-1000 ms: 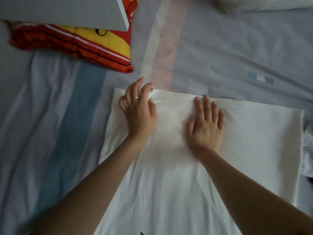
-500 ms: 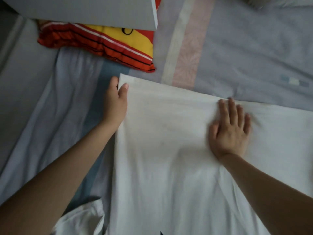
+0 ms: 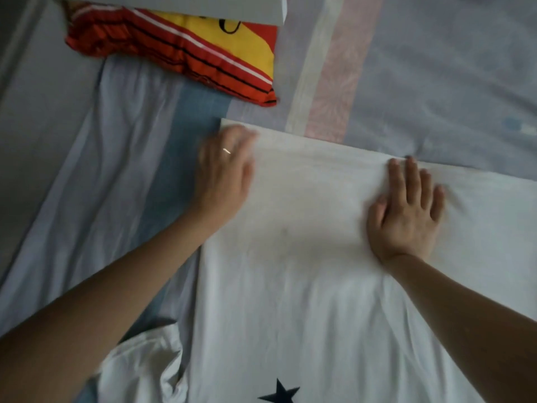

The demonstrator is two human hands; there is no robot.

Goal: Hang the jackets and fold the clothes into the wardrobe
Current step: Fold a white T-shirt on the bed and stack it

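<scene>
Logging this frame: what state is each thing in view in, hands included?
White T-shirt: spread flat on the bedsheet, far edge straight.
Left hand: at the shirt's far left corner, blurred, grip unclear.
Right hand: flat, fingers straight, pressing the shirt.
Striped pillow: lying partly under a grey panel.
Bedsheet: wrinkled.

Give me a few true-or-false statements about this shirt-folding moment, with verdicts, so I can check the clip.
1. The right hand lies flat, fingers straight, on the white shirt. True.
2. The left hand wears a ring. True.
3. The white shirt hangs on a hanger. False: it lies spread on the bed sheet.
4. The red and yellow cushion lies on top of the shirt. False: it lies apart from it, beyond the far left corner.
5. A dark star print shows on the shirt at the near edge of the view. True.
</scene>
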